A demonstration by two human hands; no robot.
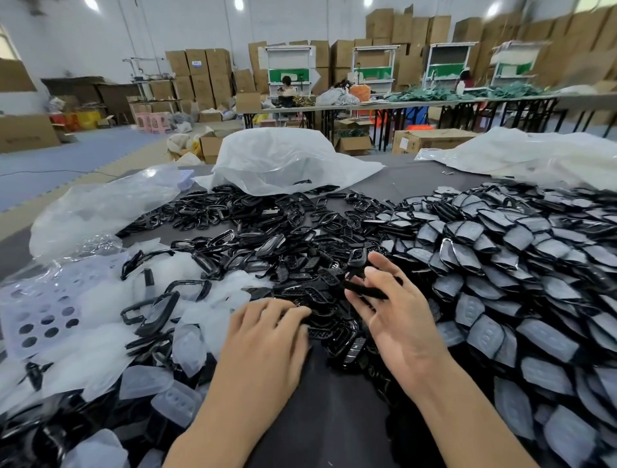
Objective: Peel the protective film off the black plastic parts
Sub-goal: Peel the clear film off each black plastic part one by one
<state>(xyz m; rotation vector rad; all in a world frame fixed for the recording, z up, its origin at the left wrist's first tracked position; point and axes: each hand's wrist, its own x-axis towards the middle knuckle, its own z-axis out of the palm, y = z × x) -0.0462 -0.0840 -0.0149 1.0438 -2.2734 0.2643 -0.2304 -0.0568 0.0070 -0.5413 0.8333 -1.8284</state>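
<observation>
The right hand's [397, 320] fingers [384, 272] pinch a black part [365, 290] above the pile [267, 240] on the desk [334, 417], while the left hand [267, 337] lies on that pile, its grip unclear, and so light a pinch could drop the part among others.

I note white walls [83, 36], a blue foam-mat floor [66, 157], cardboard boxes [200, 73] stacked along the far wall, long folding tables [417, 104], shelved workstations [288, 63] and lit ceiling lamps [238, 4].

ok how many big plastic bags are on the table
3: the left bag lies crumpled, the middle bag humps over black parts, the right bag lies spread at the far edge. The piles could hide more.
</observation>
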